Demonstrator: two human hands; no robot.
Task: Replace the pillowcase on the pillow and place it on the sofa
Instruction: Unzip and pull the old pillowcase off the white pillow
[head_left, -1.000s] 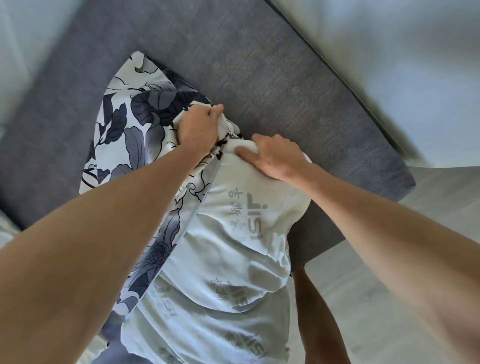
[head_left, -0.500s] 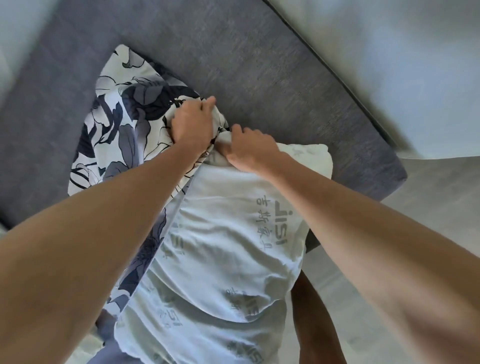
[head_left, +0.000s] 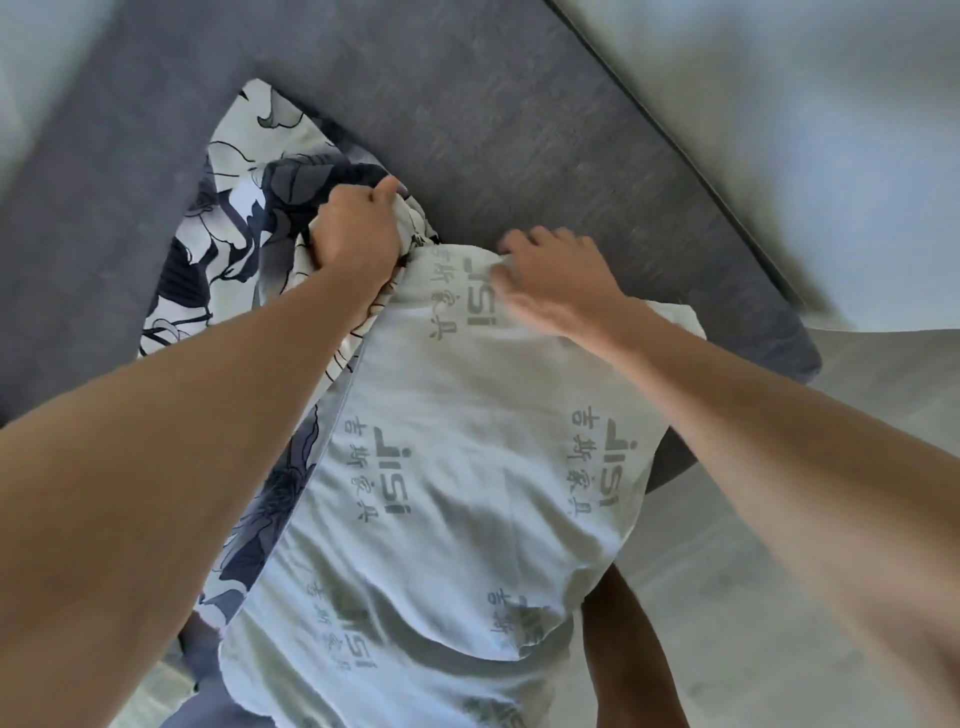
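A white pillow (head_left: 467, 467) with grey printed lettering lies lengthwise from the sofa towards me. A floral pillowcase (head_left: 228, 208) in white and dark blue lies beside it on the left, running along the pillow's left side. My left hand (head_left: 358, 234) grips the bunched edge of the pillowcase at the pillow's far left corner. My right hand (head_left: 556, 275) is blurred; its fingers curl over the pillow's far edge and its thumb lies on top.
The grey sofa (head_left: 519, 130) fills the upper half, with its front edge running down to the right. Pale floor (head_left: 779, 519) lies to the right. My leg (head_left: 634, 654) shows below the pillow.
My right hand has slid to the right along the pillow's far edge, away from my left hand. More of the pillow's top now shows. My left hand keeps its hold on the pillowcase.
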